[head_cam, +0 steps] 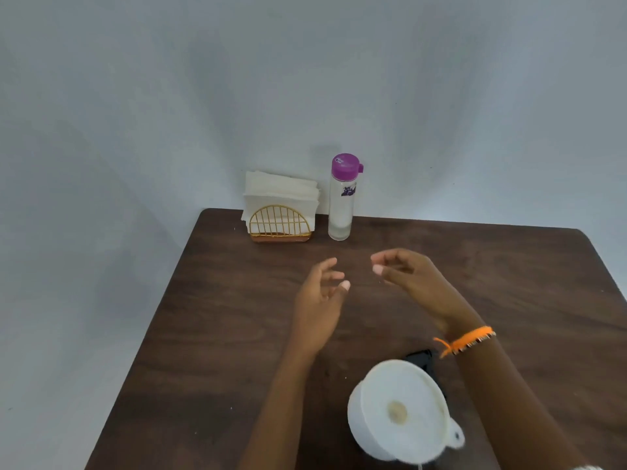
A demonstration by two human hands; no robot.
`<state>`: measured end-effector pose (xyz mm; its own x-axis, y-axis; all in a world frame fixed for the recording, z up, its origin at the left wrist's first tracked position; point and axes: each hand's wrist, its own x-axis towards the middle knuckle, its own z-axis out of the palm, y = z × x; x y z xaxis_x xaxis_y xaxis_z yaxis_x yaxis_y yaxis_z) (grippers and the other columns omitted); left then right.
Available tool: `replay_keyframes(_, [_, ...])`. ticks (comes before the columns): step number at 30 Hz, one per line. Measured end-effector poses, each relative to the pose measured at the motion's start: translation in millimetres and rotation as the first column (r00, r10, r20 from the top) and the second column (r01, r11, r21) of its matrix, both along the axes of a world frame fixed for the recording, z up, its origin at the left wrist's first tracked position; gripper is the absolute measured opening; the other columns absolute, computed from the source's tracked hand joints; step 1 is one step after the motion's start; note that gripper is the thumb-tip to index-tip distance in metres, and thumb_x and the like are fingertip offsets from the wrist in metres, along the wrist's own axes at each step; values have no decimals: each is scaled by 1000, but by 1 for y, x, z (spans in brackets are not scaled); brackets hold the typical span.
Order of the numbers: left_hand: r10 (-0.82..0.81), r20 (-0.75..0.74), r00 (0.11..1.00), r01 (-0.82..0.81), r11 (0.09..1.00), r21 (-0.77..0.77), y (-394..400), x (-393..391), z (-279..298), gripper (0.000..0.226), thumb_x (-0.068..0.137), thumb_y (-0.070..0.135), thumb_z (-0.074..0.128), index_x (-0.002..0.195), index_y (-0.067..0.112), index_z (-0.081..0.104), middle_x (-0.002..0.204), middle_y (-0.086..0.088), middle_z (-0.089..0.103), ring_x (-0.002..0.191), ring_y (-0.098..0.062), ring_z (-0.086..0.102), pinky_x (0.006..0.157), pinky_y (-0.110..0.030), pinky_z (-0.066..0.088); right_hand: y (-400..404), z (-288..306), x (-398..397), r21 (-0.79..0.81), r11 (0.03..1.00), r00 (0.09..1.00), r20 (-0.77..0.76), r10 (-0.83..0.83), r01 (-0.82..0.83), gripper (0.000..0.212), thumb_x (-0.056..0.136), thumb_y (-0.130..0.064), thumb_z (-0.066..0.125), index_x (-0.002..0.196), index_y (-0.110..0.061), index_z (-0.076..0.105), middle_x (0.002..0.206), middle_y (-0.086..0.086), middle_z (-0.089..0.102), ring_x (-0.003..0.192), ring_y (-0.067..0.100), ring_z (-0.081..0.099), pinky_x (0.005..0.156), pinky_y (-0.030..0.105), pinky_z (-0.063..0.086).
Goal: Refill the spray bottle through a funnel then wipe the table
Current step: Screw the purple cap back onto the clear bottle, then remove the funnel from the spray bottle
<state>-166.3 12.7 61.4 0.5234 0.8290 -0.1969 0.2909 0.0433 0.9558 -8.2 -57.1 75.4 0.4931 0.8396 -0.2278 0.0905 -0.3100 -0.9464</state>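
A white funnel (398, 410) stands near the front of the brown table (210, 334), its wide mouth facing up; what it sits in is hidden. A black part (420, 358), perhaps the spray head, lies just behind it. A clear bottle with a purple cap (342, 198) stands upright at the table's far edge. My left hand (320, 300) and my right hand (412, 278) hover over the middle of the table, fingers loosely spread, holding nothing. An orange bracelet is on my right wrist.
A gold wire holder (278, 225) packed with white paper napkins (278, 191) stands at the far edge, left of the bottle. A plain grey wall rises right behind the table. The table's left edge runs diagonally toward me.
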Motion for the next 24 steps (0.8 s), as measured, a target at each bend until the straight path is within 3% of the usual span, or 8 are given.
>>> replay_keyframes(3, [-28, 28, 999, 28, 1000, -1, -31, -22, 4, 32, 92, 15, 57, 119, 31, 55, 107, 13, 63, 97, -1, 59, 73, -5, 44, -47, 11, -16, 42, 999, 997, -78, -1, 5, 13, 89, -16, 60, 101, -17, 67, 100, 4, 68, 88, 7, 61, 81, 20, 50])
replay_keyframes(7, [-69, 107, 992, 66, 997, 30, -66, -43, 11, 38, 91, -3, 48, 104, 28, 65, 103, 8, 66, 90, -6, 63, 77, -13, 48, -95, 14, -42, 89, 994, 989, -139, -47, 60, 14, 90, -19, 57, 97, -21, 70, 98, -1, 71, 86, 8, 62, 78, 22, 49])
replay_keyframes(13, [-105, 149, 983, 98, 994, 52, -93, -64, 13, 42, 86, -18, 38, 105, 6, 67, 105, -6, 69, 96, -13, 64, 84, -18, 50, -126, 15, -81, 109, 990, 992, -98, -76, 86, 19, 94, -30, 51, 102, -25, 67, 100, -4, 69, 89, 9, 63, 65, 15, 51])
replay_keyframes(16, [-157, 147, 977, 167, 984, -59, -107, -74, 2, 42, 88, -10, 49, 116, 19, 62, 116, 2, 66, 110, -12, 61, 94, -27, 49, -135, 14, -89, 85, 992, 995, -46, -91, 94, 18, 95, -29, 50, 110, -28, 61, 102, -10, 65, 91, 5, 61, 60, 11, 47])
replay_keyframes(19, [-273, 95, 957, 282, 955, -95, -116, -78, -15, 54, 86, 1, 61, 123, 39, 51, 132, 14, 54, 125, -9, 49, 106, -37, 40, -143, 11, -90, 55, 996, 998, 3, -70, 70, 21, 95, -20, 51, 114, -24, 59, 107, -8, 63, 97, 8, 59, 67, 17, 47])
replay_keyframes(22, [-305, 97, 947, 310, 950, -34, -122, -74, -29, 54, 81, 12, 69, 114, 49, 50, 126, 24, 54, 123, -6, 49, 100, -27, 43, -148, 7, -90, 34, 998, 997, 56, -61, 59, 22, 94, -15, 52, 115, -20, 58, 109, -5, 62, 100, 11, 58, 70, 17, 47])
replay_keyframes(24, [-275, 143, 951, 277, 961, 2, -126, -69, -35, 44, 77, 25, 72, 112, 47, 57, 119, 22, 62, 115, -5, 56, 94, -23, 47, -150, 4, -91, 33, 997, 994, 74, -77, 74, 22, 93, -12, 52, 113, -19, 59, 108, -4, 63, 99, 12, 59, 68, 17, 48])
